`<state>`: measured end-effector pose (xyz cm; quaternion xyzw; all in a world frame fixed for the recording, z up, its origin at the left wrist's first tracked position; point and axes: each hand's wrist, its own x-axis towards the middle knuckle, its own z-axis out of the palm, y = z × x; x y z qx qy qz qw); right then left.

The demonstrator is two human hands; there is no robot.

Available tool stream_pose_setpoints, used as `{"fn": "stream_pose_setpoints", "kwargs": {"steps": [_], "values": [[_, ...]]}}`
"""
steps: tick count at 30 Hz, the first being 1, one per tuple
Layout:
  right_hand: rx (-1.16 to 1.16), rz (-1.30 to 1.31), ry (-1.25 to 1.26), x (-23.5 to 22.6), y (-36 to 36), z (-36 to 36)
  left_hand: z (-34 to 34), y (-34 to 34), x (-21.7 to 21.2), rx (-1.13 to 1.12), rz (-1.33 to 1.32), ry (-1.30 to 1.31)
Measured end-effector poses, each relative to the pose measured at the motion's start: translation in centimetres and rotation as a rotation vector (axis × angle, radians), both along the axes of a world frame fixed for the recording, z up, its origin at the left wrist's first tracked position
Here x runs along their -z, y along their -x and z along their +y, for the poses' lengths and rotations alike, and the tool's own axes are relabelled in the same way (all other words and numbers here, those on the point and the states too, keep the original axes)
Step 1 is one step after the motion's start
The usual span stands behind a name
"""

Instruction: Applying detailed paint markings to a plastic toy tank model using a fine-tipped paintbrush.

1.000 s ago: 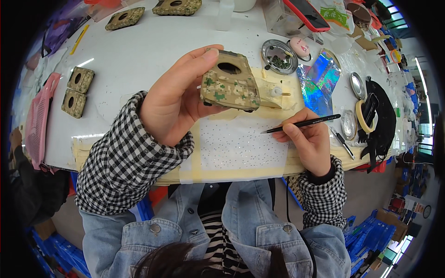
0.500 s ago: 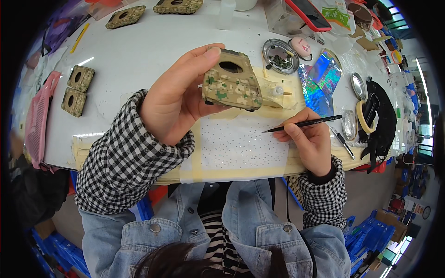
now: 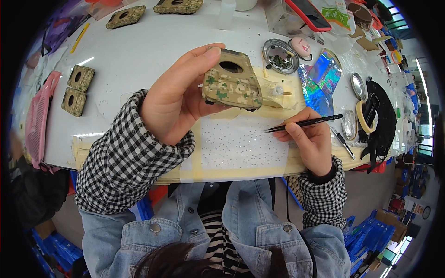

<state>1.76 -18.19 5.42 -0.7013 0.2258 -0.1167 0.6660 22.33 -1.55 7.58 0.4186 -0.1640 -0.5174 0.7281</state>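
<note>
My left hand (image 3: 178, 99) holds up a flat camouflage-patterned case (image 3: 232, 83) with a round hole near its top, lifted above the table. My right hand (image 3: 313, 139) grips a thin black pen-like tool (image 3: 303, 123), its tip pointing left just below the case. Under both hands lies a white sheet (image 3: 236, 146) dotted with tiny specks, taped down with beige tape. A small white bottle (image 3: 278, 91) lies just right of the case.
Two camouflage cases (image 3: 76, 90) lie at the left, two more (image 3: 153, 10) at the far edge. A round metal dish (image 3: 279, 55), iridescent foil (image 3: 320, 78), a pink mesh item (image 3: 39, 116), tape roll (image 3: 364, 116) and black fabric (image 3: 382, 120) surround the white table (image 3: 139, 51).
The left hand has tilted the case slightly and held it near the same spot. The right hand with the tool stays almost still.
</note>
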Motion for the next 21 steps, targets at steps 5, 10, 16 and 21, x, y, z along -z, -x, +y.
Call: {"fn": "stream_pose_setpoints", "kwargs": {"steps": [5, 10, 16, 21], "values": [[0.003, -0.027, -0.023, -0.1, 0.4, -0.1, 0.0, -0.1, 0.0, 0.007, -0.001, 0.001], [0.078, -0.077, 0.04, -2.0, 0.3, 0.4, 0.0, 0.0, 0.0, 0.011, 0.018, -0.012], [0.182, -0.215, 0.07, -4.7, -1.6, 0.9, 0.2, 0.1, -0.1, 0.065, 0.02, 0.0], [0.13, -0.293, 0.074, -6.5, -3.7, 1.1, 0.3, 0.2, -0.8, 0.268, -0.051, 0.031]]}}
